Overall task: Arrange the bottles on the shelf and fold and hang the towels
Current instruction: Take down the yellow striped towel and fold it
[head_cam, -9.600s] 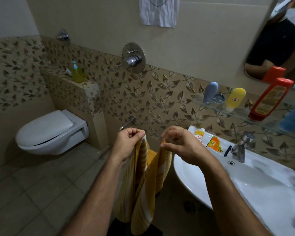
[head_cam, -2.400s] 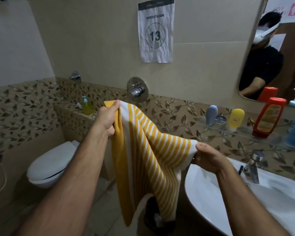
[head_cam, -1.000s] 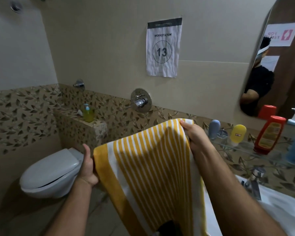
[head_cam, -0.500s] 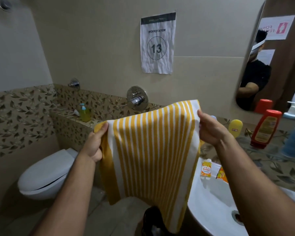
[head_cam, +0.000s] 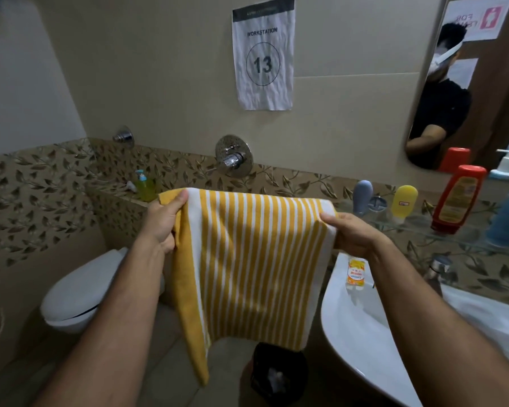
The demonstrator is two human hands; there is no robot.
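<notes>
My left hand (head_cam: 162, 221) and right hand (head_cam: 351, 235) each pinch a top corner of yellow-and-white striped cloth towel (head_cam: 247, 268), stretched flat.

Both hands hold up a yellow-and-white striped cloth towel (head_cam: 253, 268) by its top corners, left hand (head_cam: 160, 221) and right hand (head_cam: 351, 235) each pinching an edge. Beside it, a glass wall shelf (head_cam: 417, 229) carries a red plastic bottle (head_cam: 457, 199) above a white ceramic washbasin (head_cam: 356, 333).
</notes>
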